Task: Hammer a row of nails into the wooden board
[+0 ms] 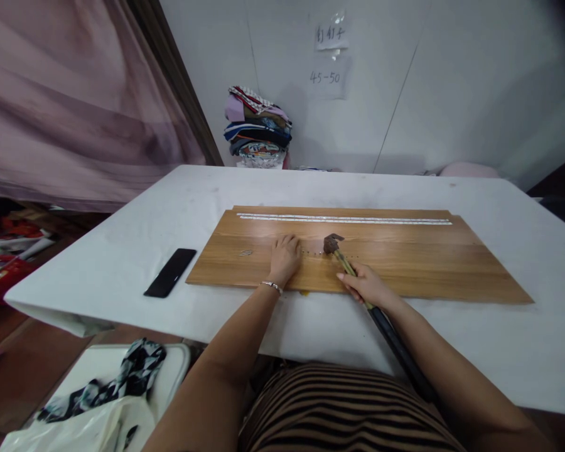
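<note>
Hammer [385, 326]: held in the right grip [370, 285], head above the board [414, 251], along a row of nails [320, 253].
Left grip [285, 256]: placed beside the row; contents cannot be told.
Striking: fingers best kept clear, head squared.
Surface [122, 251]: white; black phone [170, 272] laid left of the board.
Room: clothes [258, 129] stacked by pale wall [386, 37].

Handwriting on the wall [395, 37]
The upper sheet [332, 37] reads "钉钉子"; the lower sheet [328, 78], just beneath it, reads "45-50".
</note>
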### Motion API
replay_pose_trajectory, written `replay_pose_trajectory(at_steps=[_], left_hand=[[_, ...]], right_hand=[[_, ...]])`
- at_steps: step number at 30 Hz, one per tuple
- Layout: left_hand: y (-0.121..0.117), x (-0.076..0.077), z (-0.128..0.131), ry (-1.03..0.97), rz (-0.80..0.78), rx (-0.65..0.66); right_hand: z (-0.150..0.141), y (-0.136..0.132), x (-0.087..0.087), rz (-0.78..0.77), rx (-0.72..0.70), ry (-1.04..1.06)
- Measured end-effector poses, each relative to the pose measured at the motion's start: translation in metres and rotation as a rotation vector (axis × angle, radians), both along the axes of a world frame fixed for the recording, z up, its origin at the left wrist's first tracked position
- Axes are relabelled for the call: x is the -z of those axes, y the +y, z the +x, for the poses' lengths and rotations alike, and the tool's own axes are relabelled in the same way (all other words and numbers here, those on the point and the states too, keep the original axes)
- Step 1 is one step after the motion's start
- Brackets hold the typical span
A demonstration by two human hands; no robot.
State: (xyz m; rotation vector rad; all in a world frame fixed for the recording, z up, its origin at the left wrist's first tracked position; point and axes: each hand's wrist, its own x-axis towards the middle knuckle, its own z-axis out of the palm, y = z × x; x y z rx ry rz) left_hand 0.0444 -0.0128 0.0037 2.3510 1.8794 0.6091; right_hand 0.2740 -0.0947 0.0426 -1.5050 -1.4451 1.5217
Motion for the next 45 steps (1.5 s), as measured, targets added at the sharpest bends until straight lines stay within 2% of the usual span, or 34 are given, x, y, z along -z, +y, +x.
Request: replay_pose_trajectory(at_steps=[18, 45], left_hand=[[-0.0009, -0.0029, 0.0009, -0.009, -0.015, -0.008], [0.0002, 0.0015, -0.0002, 0.000, 0.003, 0.001]], right_hand=[[-0.0008, -0.0011, -0.0029, 0.013, -0.009, -0.002], [-0.0003, -0.0011, -0.0035, 0.026, -0.017, -0.004]])
